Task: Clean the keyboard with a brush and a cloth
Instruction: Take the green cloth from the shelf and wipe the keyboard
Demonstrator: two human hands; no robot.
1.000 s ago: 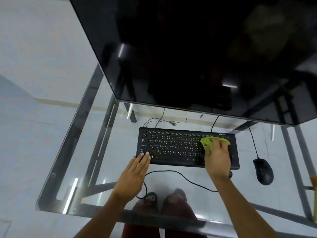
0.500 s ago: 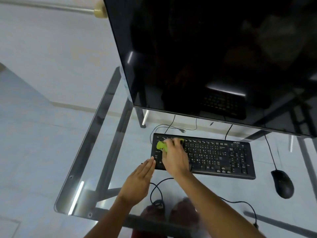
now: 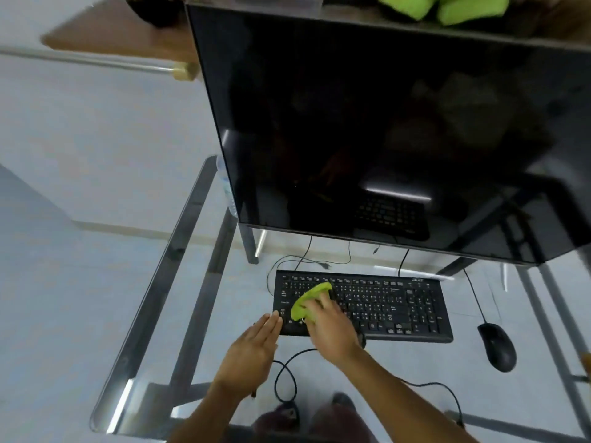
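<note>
Half the cloth [image 3: 307,303] under fingers [image 3: 323,303]

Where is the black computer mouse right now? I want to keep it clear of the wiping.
In the head view, the black computer mouse lies on the glass desk, right of the black keyboard and apart from it.

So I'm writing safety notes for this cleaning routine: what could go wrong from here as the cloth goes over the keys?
1. The left hand only rests flat at the near left corner of the keyboard, with no grip on it, so the board could slide on the glass desk.
2. The right hand presses the green cloth onto the keys; if the computer is on, keys may register.
3. The cable loops near both wrists and could snag.
</note>
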